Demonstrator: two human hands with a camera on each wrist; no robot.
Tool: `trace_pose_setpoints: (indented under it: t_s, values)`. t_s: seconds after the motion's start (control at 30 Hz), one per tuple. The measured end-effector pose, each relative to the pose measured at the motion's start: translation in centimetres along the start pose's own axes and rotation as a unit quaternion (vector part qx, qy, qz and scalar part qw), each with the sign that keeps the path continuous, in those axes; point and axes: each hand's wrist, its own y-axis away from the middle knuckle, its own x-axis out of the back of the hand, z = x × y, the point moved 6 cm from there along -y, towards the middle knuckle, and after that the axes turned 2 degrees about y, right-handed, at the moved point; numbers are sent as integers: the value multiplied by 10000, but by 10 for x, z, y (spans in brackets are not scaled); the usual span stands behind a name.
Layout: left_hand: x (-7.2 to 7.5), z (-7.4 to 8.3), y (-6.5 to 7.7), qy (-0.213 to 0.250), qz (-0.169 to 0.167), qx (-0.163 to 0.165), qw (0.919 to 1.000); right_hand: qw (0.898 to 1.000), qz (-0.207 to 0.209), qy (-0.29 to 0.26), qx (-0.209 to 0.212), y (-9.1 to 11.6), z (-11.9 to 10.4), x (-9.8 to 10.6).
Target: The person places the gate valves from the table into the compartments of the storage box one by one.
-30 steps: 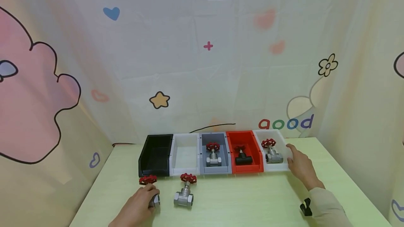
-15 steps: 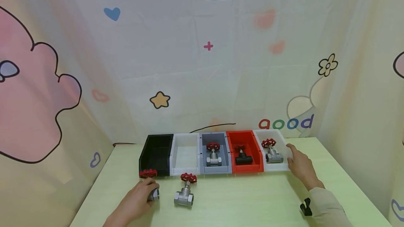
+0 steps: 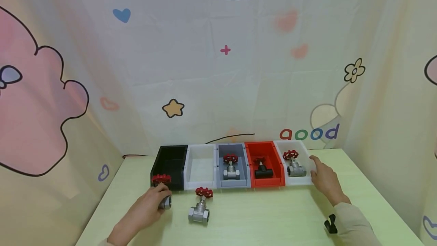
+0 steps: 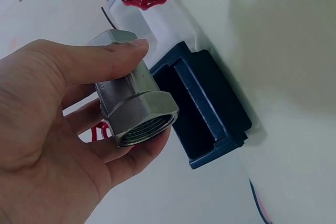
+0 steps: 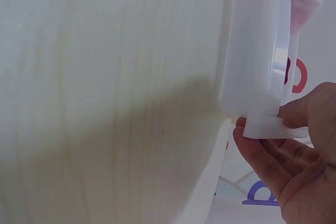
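My left hand [image 3: 146, 205] grips a metal gate valve [image 4: 137, 100] by its steel body, thumb on one side and fingers on the other. The valve's red handwheel [image 3: 161, 178] overlaps the front of the black bin [image 3: 169, 162] in the head view. Another steel valve [image 3: 199, 212] with a red handwheel stands on the table, right of that hand. At the row's right end, my right hand [image 3: 326, 181] holds the side wall of a white bin [image 5: 257, 61] between thumb and fingers. This bin contains a steel valve [image 3: 296, 169] with a red wheel.
Between the end bins stand another white bin [image 3: 200, 186], a grey bin [image 3: 233, 184] holding a steel valve [image 3: 231, 173], and a red bin [image 3: 280, 179] holding a black valve [image 3: 263, 172]. A small black object [image 3: 330, 224] lies by the right sleeve. A printed curtain [image 3: 205, 67] hangs behind.
My left hand has carried the valve forward and up, from in front of the black bin to its front edge. The right hand stays on the white bin.
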Motion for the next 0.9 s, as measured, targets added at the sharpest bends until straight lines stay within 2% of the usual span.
trace_pose_setpoints:
  t_s: [0.47, 0.9]
  values:
    - [11, -4, -14, -268, 86, -208, 9994, 9995, 248, 60, 168, -1, 2, 1]
    - [16, -9, -27, -436, 206, -390, 9981, 9999, 112, 48, 88, -1, 1, 2]
